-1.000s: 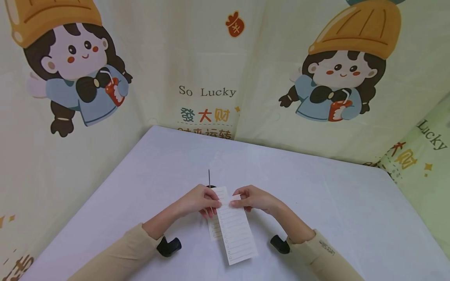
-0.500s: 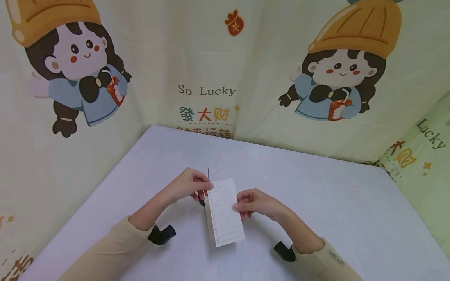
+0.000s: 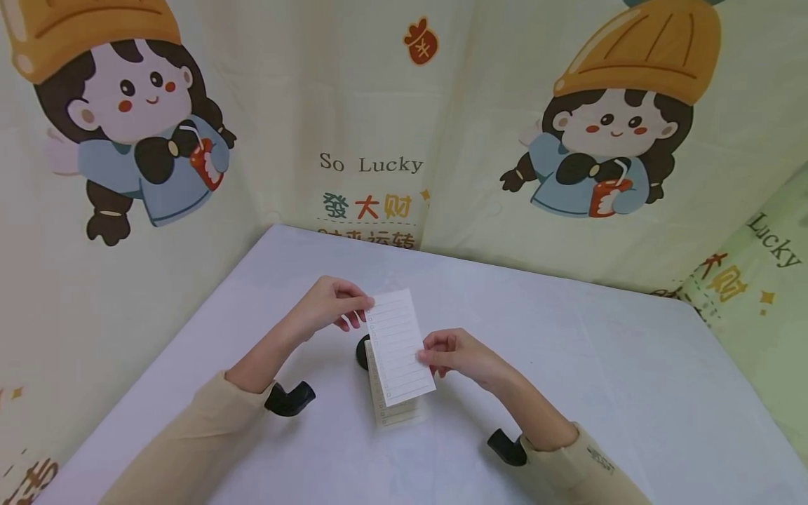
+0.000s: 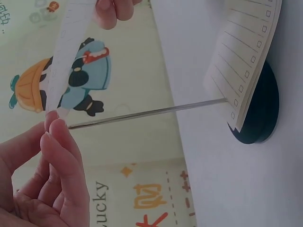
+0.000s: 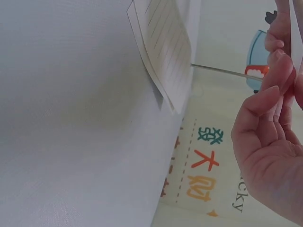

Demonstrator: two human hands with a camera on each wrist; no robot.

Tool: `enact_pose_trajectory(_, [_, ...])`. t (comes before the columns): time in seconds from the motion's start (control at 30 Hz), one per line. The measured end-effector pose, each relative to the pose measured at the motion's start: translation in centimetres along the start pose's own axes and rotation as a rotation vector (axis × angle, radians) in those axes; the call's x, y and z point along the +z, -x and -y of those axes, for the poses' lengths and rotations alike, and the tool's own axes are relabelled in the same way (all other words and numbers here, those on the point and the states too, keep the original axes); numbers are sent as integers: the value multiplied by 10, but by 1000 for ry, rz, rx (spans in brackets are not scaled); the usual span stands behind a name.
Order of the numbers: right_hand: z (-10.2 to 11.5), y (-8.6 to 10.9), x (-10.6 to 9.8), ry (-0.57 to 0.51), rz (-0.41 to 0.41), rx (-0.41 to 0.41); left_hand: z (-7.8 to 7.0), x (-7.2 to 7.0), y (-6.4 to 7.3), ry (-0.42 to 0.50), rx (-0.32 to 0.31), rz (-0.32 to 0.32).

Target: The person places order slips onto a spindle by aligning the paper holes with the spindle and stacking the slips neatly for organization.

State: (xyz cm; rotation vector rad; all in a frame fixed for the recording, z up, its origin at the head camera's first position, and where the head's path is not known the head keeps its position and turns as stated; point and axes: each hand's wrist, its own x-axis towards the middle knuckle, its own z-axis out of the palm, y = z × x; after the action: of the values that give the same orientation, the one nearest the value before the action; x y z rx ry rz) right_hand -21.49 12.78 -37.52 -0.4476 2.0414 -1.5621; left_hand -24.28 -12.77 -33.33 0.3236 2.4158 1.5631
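Note:
My left hand (image 3: 331,305) pinches the upper left corner of a lined checklist slip (image 3: 399,344). My right hand (image 3: 456,354) pinches the same slip along its right edge, so it hangs tilted above the table. Below it stands a bill spike with a round black base (image 4: 265,113) and a thin upright metal rod (image 4: 147,116). Several similar slips (image 4: 246,61) are skewered low on the rod, lying over the base. In the left wrist view the rod's tip is right by the left fingertips (image 4: 59,125). The held slip hides the rod in the head view.
The white table (image 3: 555,393) surrounds the spike. A printed curtain (image 3: 480,140) hangs behind and beside it. Black curved pieces (image 3: 290,400) stick out at both sleeve cuffs.
Both hands have drawn the slip away from the lower slips and raised it over the spike. The left hand has moved up and left, shifting from the slip's middle to its top corner.

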Motion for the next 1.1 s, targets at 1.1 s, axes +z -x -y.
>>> enact_pose_trajectory(1.1, [-3, -4, 2, -85, -22, 28, 5, 7, -8, 27, -25, -76])
